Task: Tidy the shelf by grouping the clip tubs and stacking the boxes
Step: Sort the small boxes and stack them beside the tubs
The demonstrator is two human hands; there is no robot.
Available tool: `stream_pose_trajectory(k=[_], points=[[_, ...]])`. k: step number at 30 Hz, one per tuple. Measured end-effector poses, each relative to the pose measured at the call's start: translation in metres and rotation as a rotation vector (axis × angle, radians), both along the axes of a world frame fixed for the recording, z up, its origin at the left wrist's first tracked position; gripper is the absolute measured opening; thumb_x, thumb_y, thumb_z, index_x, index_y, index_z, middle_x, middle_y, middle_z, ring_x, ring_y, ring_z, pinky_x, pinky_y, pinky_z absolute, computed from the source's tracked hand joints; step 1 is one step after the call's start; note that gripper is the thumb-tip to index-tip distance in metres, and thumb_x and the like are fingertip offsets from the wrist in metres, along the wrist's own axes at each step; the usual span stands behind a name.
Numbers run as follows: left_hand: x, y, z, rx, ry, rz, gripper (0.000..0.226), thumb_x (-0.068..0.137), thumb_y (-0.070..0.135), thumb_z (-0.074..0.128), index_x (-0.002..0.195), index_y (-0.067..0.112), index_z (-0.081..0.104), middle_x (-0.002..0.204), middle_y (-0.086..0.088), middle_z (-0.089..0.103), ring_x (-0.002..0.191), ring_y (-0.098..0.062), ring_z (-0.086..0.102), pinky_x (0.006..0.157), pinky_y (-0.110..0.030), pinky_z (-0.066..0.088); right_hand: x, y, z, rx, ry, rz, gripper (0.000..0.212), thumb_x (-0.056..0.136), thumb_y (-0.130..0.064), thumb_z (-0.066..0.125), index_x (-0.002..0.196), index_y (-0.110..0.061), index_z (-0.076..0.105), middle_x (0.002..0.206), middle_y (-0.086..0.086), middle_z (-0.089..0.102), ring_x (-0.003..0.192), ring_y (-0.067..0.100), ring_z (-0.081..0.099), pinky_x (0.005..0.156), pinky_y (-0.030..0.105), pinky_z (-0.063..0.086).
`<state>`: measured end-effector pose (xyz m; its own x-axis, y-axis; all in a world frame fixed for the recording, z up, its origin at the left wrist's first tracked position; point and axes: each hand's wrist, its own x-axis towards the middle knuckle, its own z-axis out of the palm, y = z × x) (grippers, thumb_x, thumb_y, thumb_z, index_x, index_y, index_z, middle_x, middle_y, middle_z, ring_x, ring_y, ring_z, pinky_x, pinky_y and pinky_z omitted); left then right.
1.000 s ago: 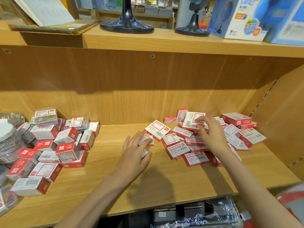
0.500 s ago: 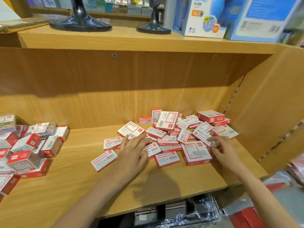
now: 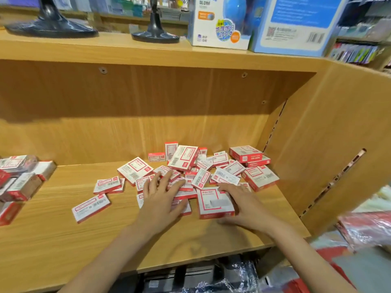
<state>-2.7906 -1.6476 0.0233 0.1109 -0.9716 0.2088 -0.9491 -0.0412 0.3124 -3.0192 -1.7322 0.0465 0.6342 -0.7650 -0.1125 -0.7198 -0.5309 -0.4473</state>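
- The step in hand looks like gathering the scattered boxes before stacking — nothing in the right-hand heap is squared up yet.
- The left hand lies flat on the near boxes with fingers spread and straight; it presses on them and grips none.
- The right hand rests against the right side of the large box, fingers reaching along its far edge; whether they curl round it or only push cannot be told.
- That large box lies flat near the front of the shelf, just right of the left hand.
- To the left, two loose boxes lie apart from the heap, with bare wood around them — open room for building a stack.
- Behind the hands, the main heap is jumbled, some boxes tilted on others; the next move probably calls for lifting one at a time so tilted ones do not slide.
- The shelf's front edge lies close to the wrists, and the side panel closes off the right, so sweeping rightward has little room.
- At far left, a second pile runs out of view; no clip tubs can be made out there.
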Motion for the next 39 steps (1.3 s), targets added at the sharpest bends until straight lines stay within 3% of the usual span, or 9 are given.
stream_pose_trajectory(k=[6,11,16,18,23,27,30,34,39], points=[[-0.001,0.001,0.003,0.186,-0.073,0.056,0.078,0.073,0.070,0.007,0.143,0.038,0.015,0.156,0.005,-0.002,0.142,-0.023,-0.007,0.116,-0.044,-0.002,-0.006,-0.010,0.022,0.121,-0.116,0.056,0.056,0.062,-0.042,0.082,0.105,-0.037,0.045,0.111,-0.017,0.052,0.098,0.005,0.050,0.079,0.026,0.047],[-0.001,0.003,0.009,0.113,0.066,0.027,0.075,0.073,0.068,0.025,0.141,0.037,0.022,0.153,0.004,0.013,0.139,-0.021,0.008,0.115,-0.043,0.011,-0.013,-0.017,0.038,0.391,-0.438,-0.044,0.037,0.071,-0.026,0.078,0.100,-0.021,0.055,0.104,-0.008,0.059,0.090,0.007,0.059,0.068,0.014,0.048],[-0.005,-0.003,0.033,-0.116,0.396,-0.191,0.066,0.074,0.052,0.059,0.130,0.047,0.026,0.140,0.012,0.034,0.130,-0.001,0.029,0.107,-0.019,0.025,0.008,-0.021,0.050,0.562,-0.590,-0.200,0.051,0.070,-0.054,0.063,0.097,-0.011,0.062,0.078,0.016,0.064,0.066,0.026,0.057,0.072,0.040,0.052],[-0.009,-0.008,0.042,-0.133,0.474,-0.224,0.063,0.076,0.037,0.070,0.124,0.049,0.031,0.130,0.018,0.042,0.118,0.009,0.039,0.098,-0.008,0.030,0.022,-0.021,0.053,0.574,-0.539,-0.216,0.059,0.069,-0.062,0.056,0.100,-0.011,0.064,0.070,0.013,0.067,0.059,0.024,0.060,0.060,0.033,0.052],[-0.003,-0.022,0.051,-0.097,0.844,-0.136,0.035,0.082,0.003,0.065,0.098,0.032,0.054,0.087,0.005,0.060,0.064,0.002,0.053,0.064,-0.015,0.046,0.041,-0.020,0.055,0.617,-0.481,-0.213,0.040,0.093,-0.045,0.042,0.093,-0.010,0.061,0.055,0.000,0.067,0.047,0.015,0.063,0.045,0.020,0.049],[0.000,-0.027,0.051,-0.014,0.729,-0.208,0.029,0.080,0.003,0.065,0.095,0.026,0.055,0.076,0.008,0.055,0.059,0.003,0.052,0.058,-0.012,0.041,0.037,-0.017,0.050,0.350,-0.361,-0.079,0.018,0.080,-0.034,0.069,0.093,-0.023,0.061,0.083,-0.010,0.069,0.074,0.003,0.066,0.062,0.018,0.053],[-0.006,-0.029,0.046,0.002,0.600,-0.318,0.029,0.082,0.012,0.066,0.103,0.028,0.055,0.095,0.008,0.059,0.085,-0.003,0.056,0.076,-0.015,0.046,0.024,-0.021,0.052,0.201,-0.233,-0.034,0.024,0.076,-0.029,0.074,0.096,-0.024,0.061,0.100,-0.011,0.065,0.090,0.005,0.063,0.079,0.026,0.054],[-0.001,-0.037,0.030,-0.062,0.173,-0.347,0.041,0.088,0.031,0.056,0.128,0.027,0.050,0.138,0.009,0.041,0.130,-0.012,0.029,0.109,-0.036,0.027,-0.005,-0.032,0.064,0.119,-0.078,-0.094,0.024,0.079,-0.030,0.072,0.098,-0.021,0.061,0.102,-0.009,0.066,0.087,0.008,0.064,0.074,0.027,0.054],[0.005,-0.031,0.009,-0.044,-0.029,-0.347,0.047,0.088,0.039,0.048,0.133,0.026,0.048,0.149,0.005,0.032,0.142,-0.022,0.011,0.112,-0.051,0.021,-0.013,-0.037,0.062,-0.232,-0.243,-0.324,0.025,0.083,-0.032,0.066,0.102,-0.016,0.061,0.091,-0.004,0.063,0.069,0.002,0.052,0.055,0.011,0.039]])
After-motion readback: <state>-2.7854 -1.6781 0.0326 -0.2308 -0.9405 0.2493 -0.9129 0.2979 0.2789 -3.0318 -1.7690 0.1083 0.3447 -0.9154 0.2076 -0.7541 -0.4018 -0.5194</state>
